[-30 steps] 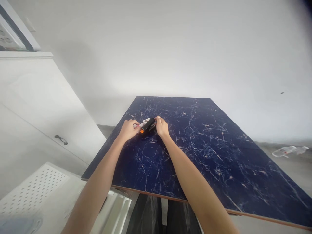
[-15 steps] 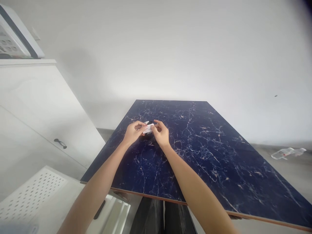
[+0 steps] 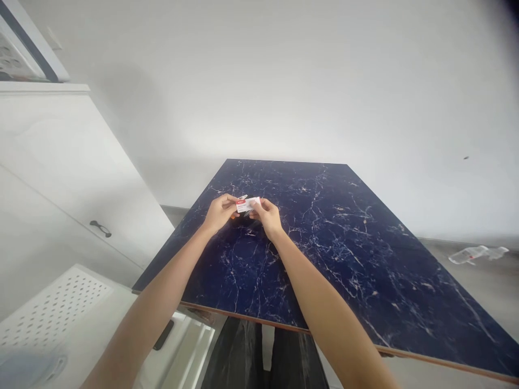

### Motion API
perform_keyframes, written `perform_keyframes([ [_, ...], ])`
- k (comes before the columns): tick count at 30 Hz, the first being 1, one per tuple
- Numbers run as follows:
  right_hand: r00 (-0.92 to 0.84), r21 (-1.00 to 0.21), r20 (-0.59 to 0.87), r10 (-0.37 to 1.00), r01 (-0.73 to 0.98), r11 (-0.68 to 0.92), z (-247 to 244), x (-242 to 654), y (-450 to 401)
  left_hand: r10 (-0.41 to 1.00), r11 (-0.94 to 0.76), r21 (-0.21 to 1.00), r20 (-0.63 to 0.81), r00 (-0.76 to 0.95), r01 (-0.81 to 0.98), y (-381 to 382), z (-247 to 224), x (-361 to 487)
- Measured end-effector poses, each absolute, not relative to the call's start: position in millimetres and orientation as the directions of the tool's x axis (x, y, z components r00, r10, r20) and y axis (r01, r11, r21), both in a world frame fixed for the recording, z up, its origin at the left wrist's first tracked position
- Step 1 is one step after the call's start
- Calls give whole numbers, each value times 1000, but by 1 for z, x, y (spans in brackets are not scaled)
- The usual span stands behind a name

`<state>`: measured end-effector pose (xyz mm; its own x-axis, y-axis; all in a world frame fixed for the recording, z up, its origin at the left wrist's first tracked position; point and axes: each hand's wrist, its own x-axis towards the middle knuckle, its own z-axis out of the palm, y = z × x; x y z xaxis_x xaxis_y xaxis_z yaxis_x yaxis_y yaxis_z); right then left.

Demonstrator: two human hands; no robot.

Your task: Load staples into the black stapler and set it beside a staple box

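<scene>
Between my hands is a small white card with red at its edges and print too small to read (image 3: 245, 206). My left hand (image 3: 219, 214) is closed on its left end. My right hand (image 3: 267, 216) pinches the right end, thumb on the front. Behind the card shows a dark object (image 3: 250, 197), its kind unclear, along with a small white tip. A bit of orange peeks out under my left fingers; what it belongs to is hidden. Both hands are over the dark blue marbled table (image 3: 332, 243), left of its middle.
A white cabinet (image 3: 60, 173) with a dark handle (image 3: 100, 228) stands on the left. Below it is a white perforated panel (image 3: 57, 308), and a dark phone-like object (image 3: 164, 335) lies near my left forearm. Clear plastic bottles (image 3: 476, 254) lie on the floor at right.
The card has turned, so its red and printed face now shows more fully. My right thumb has shifted on its front. The view has tilted slightly.
</scene>
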<state>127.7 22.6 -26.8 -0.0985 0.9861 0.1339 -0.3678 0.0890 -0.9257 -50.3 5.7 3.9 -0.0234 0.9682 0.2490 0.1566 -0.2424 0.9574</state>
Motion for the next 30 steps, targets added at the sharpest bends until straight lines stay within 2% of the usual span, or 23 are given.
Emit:
perform_keyframes([
  [4, -32, -910, 104, 994, -406, 82, -27, 127, 23, 938, -267, 959, 280, -203, 90, 9, 7, -56],
  [10, -86, -914, 123, 989, -398, 79, -29, 126, 24, 957, -283, 949, 290, -27, 141, 2, 11, -53],
  [16, -96, -909, 103, 990, -413, 54, -34, 126, 29, 946, -263, 962, 271, -175, 71, 8, 4, -52],
  [25, -42, -973, 209, 977, -113, 203, -32, 126, 23, 970, -229, 971, 234, -68, 72, -2, 7, -39],
  [30, -45, -872, 447, 893, 202, 447, -28, 126, 9, 957, -286, 956, 289, -38, 65, 1, 5, -41],
])
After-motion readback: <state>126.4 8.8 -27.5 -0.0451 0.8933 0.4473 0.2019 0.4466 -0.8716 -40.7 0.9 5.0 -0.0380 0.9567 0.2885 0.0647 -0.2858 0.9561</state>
